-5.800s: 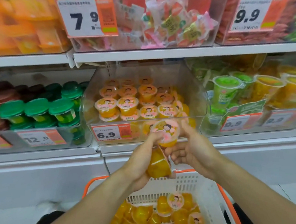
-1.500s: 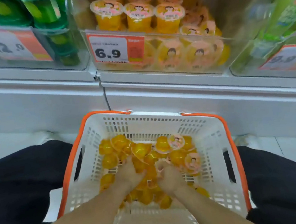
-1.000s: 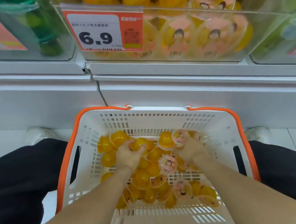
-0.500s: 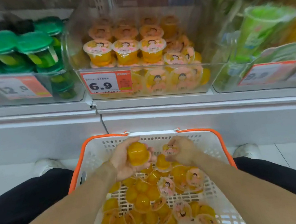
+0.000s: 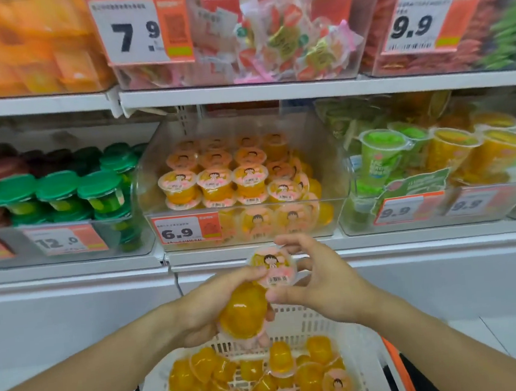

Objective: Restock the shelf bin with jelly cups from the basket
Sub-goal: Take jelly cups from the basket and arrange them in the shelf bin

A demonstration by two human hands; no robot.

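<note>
Head view: The left hand (image 5: 204,310) is curled around 1 jelly cup (image 5: 243,315), its domed bottom toward the camera. The right hand (image 5: 318,279) pinches a 2nd cup (image 5: 273,268) by the rim with thumb and fingertips, printed lid facing the camera. Both cups are held touching each other, above the basket (image 5: 332,323) and below the shelf bin (image 5: 326,169). The bin, marked by the 6.9 price tag (image 5: 186,230), holds neat stacked rows on its left; its right side is loosely piled. Many cups remain in the basket.

Risks, as judged:
- The rim pinch is shallow; a knock against the bin's front wall could dislodge the cup.
- Cups set on the loose right-hand pile may roll or topple.
</note>
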